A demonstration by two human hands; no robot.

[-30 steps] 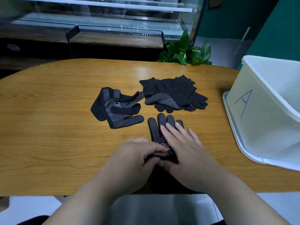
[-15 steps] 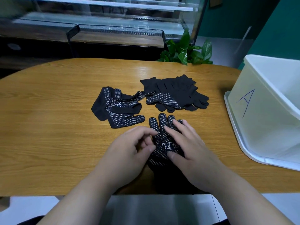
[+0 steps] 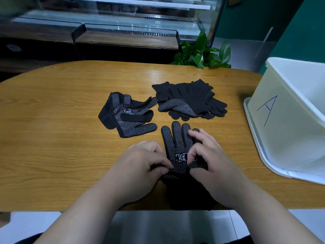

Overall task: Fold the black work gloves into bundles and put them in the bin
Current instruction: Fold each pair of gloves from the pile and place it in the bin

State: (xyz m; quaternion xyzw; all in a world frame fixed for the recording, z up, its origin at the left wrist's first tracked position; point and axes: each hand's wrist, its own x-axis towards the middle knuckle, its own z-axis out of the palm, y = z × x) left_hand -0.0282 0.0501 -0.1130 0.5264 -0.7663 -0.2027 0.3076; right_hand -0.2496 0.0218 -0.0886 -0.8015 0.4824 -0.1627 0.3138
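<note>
Fingers [image 3: 159, 161] of the left hand [image 3: 139, 164] and right hand [image 3: 212, 166] pinch the dotted black glove [image 3: 175, 140], flat on the tabletop [image 3: 52, 147] between them.

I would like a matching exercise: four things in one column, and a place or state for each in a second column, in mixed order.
Things: 1 flat glove; 2 rumpled gloves; 3 glove pile; 4 bin.
States: a marked with a blue A; b pinched by the left hand and right hand; c left of the pile, dots up; d stacked, mostly plain side up.
Pairs: 1-b; 2-c; 3-d; 4-a.
</note>
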